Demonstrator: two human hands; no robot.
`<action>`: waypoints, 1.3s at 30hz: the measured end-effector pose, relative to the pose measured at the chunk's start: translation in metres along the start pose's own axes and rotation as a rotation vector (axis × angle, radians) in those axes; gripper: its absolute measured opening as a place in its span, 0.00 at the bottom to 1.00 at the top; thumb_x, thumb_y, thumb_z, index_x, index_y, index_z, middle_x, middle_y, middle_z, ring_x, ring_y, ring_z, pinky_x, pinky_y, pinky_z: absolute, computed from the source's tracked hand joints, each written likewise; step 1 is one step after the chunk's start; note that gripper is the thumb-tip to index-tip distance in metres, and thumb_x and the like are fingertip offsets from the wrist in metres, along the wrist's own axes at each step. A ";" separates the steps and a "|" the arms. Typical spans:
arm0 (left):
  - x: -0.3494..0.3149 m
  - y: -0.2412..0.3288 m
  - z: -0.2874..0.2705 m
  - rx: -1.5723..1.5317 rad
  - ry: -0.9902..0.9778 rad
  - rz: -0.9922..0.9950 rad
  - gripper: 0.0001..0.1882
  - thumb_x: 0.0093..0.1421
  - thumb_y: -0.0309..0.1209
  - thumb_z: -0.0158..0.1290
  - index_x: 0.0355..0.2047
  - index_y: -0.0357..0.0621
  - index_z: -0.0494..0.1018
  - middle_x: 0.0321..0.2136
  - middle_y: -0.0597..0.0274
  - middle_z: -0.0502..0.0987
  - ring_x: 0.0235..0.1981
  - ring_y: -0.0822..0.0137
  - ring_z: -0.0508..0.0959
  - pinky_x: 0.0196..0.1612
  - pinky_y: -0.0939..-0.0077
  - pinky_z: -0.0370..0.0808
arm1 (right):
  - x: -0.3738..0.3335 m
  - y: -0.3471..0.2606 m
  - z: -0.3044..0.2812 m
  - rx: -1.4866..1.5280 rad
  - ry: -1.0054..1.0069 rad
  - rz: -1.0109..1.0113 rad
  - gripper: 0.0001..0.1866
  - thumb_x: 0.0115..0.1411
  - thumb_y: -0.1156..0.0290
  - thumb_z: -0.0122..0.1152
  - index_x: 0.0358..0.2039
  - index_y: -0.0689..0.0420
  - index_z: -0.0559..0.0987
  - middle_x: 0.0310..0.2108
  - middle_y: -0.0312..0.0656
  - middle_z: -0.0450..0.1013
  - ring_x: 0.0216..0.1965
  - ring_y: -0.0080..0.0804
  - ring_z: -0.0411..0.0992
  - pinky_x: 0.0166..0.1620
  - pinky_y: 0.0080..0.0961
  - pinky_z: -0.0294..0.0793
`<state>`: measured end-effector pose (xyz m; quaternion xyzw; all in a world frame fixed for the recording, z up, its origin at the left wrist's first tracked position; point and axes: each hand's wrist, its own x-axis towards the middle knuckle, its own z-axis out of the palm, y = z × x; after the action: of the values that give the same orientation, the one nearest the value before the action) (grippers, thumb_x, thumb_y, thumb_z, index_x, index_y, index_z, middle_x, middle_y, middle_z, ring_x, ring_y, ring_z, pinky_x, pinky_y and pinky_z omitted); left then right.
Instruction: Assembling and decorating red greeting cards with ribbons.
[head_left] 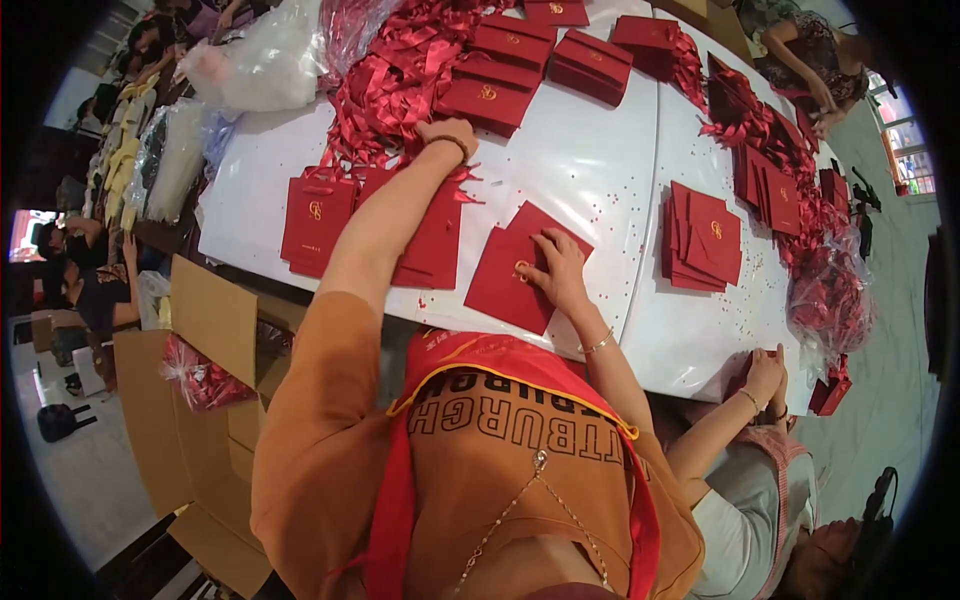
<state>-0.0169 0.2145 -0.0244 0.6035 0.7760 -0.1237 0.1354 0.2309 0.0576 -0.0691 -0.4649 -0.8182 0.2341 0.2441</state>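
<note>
My left hand (448,140) reaches far across the white table, at the edge of a heap of shiny red ribbons (395,85) and beside a pile of red paper bags (490,95). Its fingers are curled, and whatever they hold is hidden. Closer to me, my right hand (560,270) rests with fingers apart on top of flat red bags (505,285) with a gold emblem, lying askew on one another. More flat red bags (318,225) with ribbon handles lie on the left, partly under my left forearm.
An open cardboard box (215,300) stands at the left with a plastic-wrapped red bundle (203,375). On the right half of the table (640,330) lie a stack of red bags (700,240) and more ribbons. A co-worker's hands (765,375) work at the near right edge.
</note>
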 end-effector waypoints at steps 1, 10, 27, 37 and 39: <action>0.008 0.000 0.012 0.016 0.011 -0.001 0.16 0.55 0.34 0.41 0.42 0.50 0.74 0.43 0.57 0.74 0.43 0.57 0.75 0.48 0.48 0.57 | 0.000 0.002 0.002 0.038 -0.006 -0.008 0.28 0.43 0.60 0.66 0.45 0.57 0.71 0.48 0.45 0.63 0.51 0.43 0.60 0.51 0.37 0.57; -0.094 0.051 0.032 -0.084 0.054 0.602 0.10 0.52 0.29 0.42 0.32 0.45 0.72 0.29 0.53 0.77 0.34 0.52 0.77 0.38 0.57 0.68 | -0.005 0.002 -0.017 0.112 -0.028 0.007 0.24 0.43 0.67 0.66 0.41 0.60 0.73 0.46 0.47 0.64 0.48 0.44 0.62 0.50 0.33 0.62; -0.058 0.129 0.047 -0.261 0.211 0.438 0.14 0.55 0.38 0.45 0.38 0.46 0.70 0.37 0.53 0.74 0.39 0.53 0.74 0.39 0.60 0.70 | -0.015 0.001 -0.030 -0.085 0.046 0.054 0.13 0.41 0.64 0.66 0.23 0.59 0.74 0.26 0.44 0.66 0.28 0.42 0.65 0.32 0.35 0.66; -0.040 0.060 0.039 -1.644 -0.155 0.443 0.08 0.55 0.24 0.47 0.36 0.40 0.66 0.25 0.54 0.74 0.21 0.71 0.75 0.21 0.80 0.72 | -0.006 -0.003 -0.043 0.271 -0.178 0.477 0.11 0.45 0.67 0.63 0.23 0.60 0.72 0.20 0.45 0.71 0.25 0.44 0.69 0.30 0.37 0.68; -0.081 0.037 0.019 -1.663 -0.203 0.362 0.09 0.55 0.23 0.46 0.37 0.37 0.65 0.25 0.54 0.75 0.21 0.71 0.74 0.20 0.83 0.70 | -0.005 0.004 -0.038 0.260 -0.199 0.475 0.11 0.47 0.67 0.62 0.26 0.59 0.73 0.22 0.46 0.73 0.26 0.44 0.71 0.31 0.37 0.69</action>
<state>0.0390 0.1436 -0.0142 0.4086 0.4902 0.4558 0.6205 0.2593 0.0612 -0.0430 -0.5831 -0.6693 0.4322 0.1587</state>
